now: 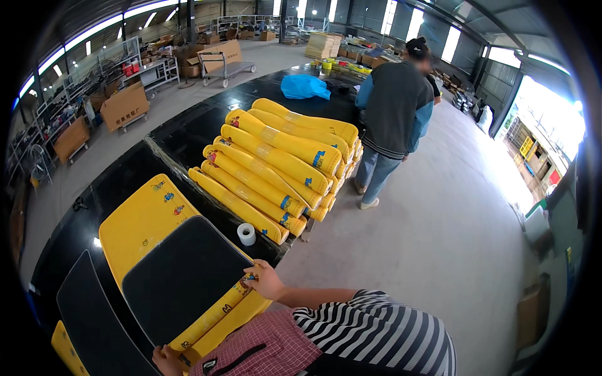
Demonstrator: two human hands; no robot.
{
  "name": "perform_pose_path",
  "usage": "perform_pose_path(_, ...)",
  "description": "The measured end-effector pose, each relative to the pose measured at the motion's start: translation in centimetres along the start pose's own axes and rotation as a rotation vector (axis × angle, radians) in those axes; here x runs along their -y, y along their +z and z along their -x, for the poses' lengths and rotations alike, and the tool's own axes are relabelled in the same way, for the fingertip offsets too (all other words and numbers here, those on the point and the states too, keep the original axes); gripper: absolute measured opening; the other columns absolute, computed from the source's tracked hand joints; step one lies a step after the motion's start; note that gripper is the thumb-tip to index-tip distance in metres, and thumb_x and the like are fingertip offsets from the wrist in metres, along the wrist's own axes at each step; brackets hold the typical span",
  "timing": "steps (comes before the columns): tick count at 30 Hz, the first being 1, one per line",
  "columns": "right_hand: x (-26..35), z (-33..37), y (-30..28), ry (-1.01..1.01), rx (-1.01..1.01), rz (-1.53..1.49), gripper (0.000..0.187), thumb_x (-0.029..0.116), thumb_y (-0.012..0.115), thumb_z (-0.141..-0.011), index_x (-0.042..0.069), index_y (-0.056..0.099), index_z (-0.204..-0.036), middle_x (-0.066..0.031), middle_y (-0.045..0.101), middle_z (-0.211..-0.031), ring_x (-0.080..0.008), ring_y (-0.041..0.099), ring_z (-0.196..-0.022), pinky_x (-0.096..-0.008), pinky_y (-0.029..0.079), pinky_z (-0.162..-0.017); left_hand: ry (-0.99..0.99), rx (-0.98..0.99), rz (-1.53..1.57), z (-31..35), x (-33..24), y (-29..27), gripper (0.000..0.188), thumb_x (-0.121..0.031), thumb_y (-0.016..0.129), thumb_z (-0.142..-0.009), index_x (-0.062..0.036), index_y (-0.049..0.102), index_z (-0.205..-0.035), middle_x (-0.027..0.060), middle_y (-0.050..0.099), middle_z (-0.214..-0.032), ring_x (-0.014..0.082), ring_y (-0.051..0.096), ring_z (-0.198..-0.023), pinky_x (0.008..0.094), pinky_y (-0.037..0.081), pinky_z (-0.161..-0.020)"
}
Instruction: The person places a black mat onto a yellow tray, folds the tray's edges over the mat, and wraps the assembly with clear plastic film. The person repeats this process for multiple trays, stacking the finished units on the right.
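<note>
A yellow mat with cartoon prints and a black backing (185, 269) lies backing-up on the table, its near edge curled into a thin yellow roll (210, 323). My right hand (266, 281) grips the right end of that roll, fingers closed over it. At the roll's other end, low in the picture, my left hand (167, 360) closes on it, partly cut off by the lower edge. Under this mat another yellow mat (141, 219) lies printed side up. A further black-backed mat (94, 316) is at the left. A white tape roll (246, 234) stands beyond my right hand.
Rolled yellow mats (269, 160), several bound with clear tape, are piled on the black tabletop (182, 135). Behind them sits a blue plastic bag (305, 87). A person (398, 106) stands right of the table. Carts with cardboard boxes (124, 106) line the far left.
</note>
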State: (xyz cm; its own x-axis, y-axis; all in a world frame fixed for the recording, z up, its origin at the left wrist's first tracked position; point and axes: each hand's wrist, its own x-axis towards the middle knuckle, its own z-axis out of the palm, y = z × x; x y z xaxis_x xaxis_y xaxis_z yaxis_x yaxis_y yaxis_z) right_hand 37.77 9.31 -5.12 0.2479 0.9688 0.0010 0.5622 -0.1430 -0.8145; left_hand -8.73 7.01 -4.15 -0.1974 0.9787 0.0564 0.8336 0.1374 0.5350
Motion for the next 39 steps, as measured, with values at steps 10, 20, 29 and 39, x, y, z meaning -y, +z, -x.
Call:
perform_pose_path(10,0.9,-0.6,-0.6,0.123,0.097,0.060,0.055,0.024,0.077,-0.088,0.011,0.062,-0.139,-0.0154,0.046,-0.155,-0.0337,0.055,-0.134,-0.0402,0.046,-0.112,-0.343,-0.444,0.462,1.3,5.3,7.1,0.046,-0.026,0.063,-0.104,-0.0079,0.054,-0.145,0.0154,0.059,-0.127,0.0287,0.060,-0.117,0.0389,0.049,-0.099)
perform_pose_path(20,1.0,0.5,-0.6,0.074,0.105,0.087,0.055,0.033,0.068,-0.094,0.008,0.059,-0.142,-0.0199,0.043,-0.156,-0.0377,0.045,-0.143,-0.0414,0.039,-0.118,-0.316,-0.201,0.075,1.5,1.9,3.5,0.053,-0.029,0.064,-0.100,-0.0035,0.052,-0.144,0.0204,0.054,-0.142,0.0377,0.054,-0.128,0.0449,0.043,-0.107)
perform_pose_path(29,3.1,-3.0,-0.1,-0.352,0.082,0.639,0.046,0.032,0.055,-0.103,0.011,0.057,-0.144,-0.0162,0.047,-0.155,-0.0340,0.038,-0.147,-0.0466,0.033,-0.120,0.319,0.117,-0.433,2.3,-12.7,5.2,0.063,-0.047,0.058,-0.095,-0.0120,0.054,-0.148,0.0208,0.031,-0.165,0.0423,0.023,-0.155,0.0696,0.011,-0.119)
perform_pose_path(39,8.3,-7.6,8.8,-0.649,0.267,0.649,0.069,0.051,0.052,-0.101,0.010,0.042,-0.156,-0.0188,0.033,-0.165,-0.0370,0.024,-0.154,-0.0522,0.014,-0.127,0.571,-0.149,-0.392,-15.7,-12.7,7.7,0.047,-0.041,0.062,-0.098,-0.0133,0.065,-0.136,0.0168,0.051,-0.151,0.0375,0.037,-0.146,0.0622,0.020,-0.119)
